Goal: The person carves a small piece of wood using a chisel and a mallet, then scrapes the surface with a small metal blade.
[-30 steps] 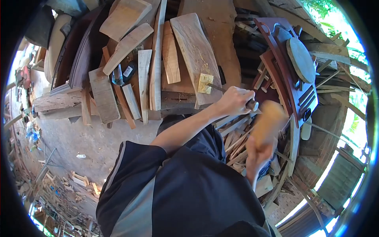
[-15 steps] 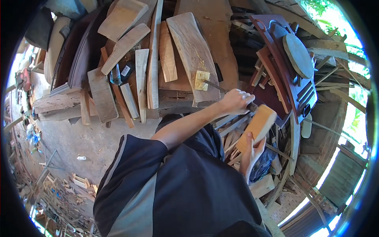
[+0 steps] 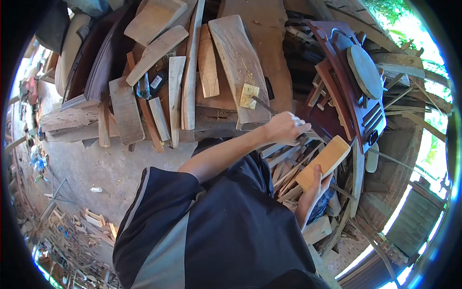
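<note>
My left hand (image 3: 285,128) is closed around a chisel (image 3: 263,104), its dark handle end showing on the near side of the fist. The chisel's blade slants to a small yellowish wood block (image 3: 249,96), which lies on a broad pale board (image 3: 237,60) scattered with shavings. To the right, my right hand (image 3: 314,189) grips a thick, light-coloured wooden block (image 3: 325,163) by its lower part, thumb on its face. A gap separates this block from the chisel handle.
Long wood pieces (image 3: 175,101) and a black object with a white label (image 3: 156,82) lie left of the board. Reddish-brown furniture (image 3: 339,91) with a round disc (image 3: 364,72) stands at the right. Wood scraps (image 3: 288,164) are heaped below my hands.
The thick wooden block in my right hand has moved down and right, away from the chisel handle. My left hand still holds the chisel at the small block. The view has shifted slightly.
</note>
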The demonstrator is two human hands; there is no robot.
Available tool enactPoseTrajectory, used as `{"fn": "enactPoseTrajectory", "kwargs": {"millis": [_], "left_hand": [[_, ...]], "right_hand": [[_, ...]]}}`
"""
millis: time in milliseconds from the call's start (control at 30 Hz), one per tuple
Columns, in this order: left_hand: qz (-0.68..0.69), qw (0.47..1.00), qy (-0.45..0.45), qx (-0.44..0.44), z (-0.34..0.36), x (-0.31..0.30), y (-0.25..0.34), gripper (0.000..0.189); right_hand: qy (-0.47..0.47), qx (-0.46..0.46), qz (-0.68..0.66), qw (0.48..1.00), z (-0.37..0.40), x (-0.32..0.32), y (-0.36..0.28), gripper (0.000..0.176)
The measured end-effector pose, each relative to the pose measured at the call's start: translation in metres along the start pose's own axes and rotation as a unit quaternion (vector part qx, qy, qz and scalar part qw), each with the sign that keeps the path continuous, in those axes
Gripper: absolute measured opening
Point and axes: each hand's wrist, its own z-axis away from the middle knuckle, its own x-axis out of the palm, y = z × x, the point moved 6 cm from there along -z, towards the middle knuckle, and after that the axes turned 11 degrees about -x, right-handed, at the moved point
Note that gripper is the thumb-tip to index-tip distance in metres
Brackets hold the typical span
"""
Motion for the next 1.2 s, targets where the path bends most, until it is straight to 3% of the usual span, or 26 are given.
{"fn": "enactPoseTrajectory", "kwargs": {"millis": [100,567,867,933,967,1000,1067,1100,1133,1200], "left_hand": [[0.033,0.998,0.049,0.001,-0.013,-0.019,0.004,0.034],[0.101,0.986,0.115,-0.073,-0.025,-0.058,-0.008,0.024],[0.198,0.962,0.143,-0.123,-0.024,-0.073,-0.023,0.024],[0.157,0.974,0.132,-0.092,-0.03,-0.064,-0.019,0.025],[0.158,0.974,0.135,-0.094,-0.031,-0.055,-0.019,0.025],[0.135,0.979,0.123,-0.085,-0.033,-0.045,-0.015,0.026],[0.116,0.985,0.107,-0.074,-0.029,-0.029,-0.013,0.031],[0.099,0.989,0.089,-0.069,-0.028,-0.026,-0.013,0.033],[0.084,0.992,0.068,-0.063,-0.026,-0.02,-0.012,0.036],[0.068,0.994,0.052,-0.062,-0.028,-0.006,-0.014,0.039]], "right_hand": [[-0.011,0.063,-0.044,0.997,-0.001,0.006,0.007,0.051],[-0.108,0.052,-0.016,0.993,0.003,0.042,-0.015,0.044],[-0.147,0.057,0.024,0.987,0.001,0.061,-0.015,0.056],[-0.125,-0.023,0.06,0.99,-0.012,0.057,-0.03,0.057],[-0.058,-0.076,0.019,0.995,-0.016,0.053,-0.038,0.058],[-0.058,-0.075,0.02,0.995,-0.017,0.053,-0.036,0.058],[-0.028,-0.248,0.015,0.968,-0.02,0.042,-0.046,0.058],[-0.188,-0.137,0.067,0.97,-0.031,0.038,-0.023,0.057],[-0.184,-0.136,0.067,0.971,-0.026,0.03,-0.02,0.057],[-0.071,-0.21,0.059,0.973,-0.025,0.018,-0.027,0.054]]}}
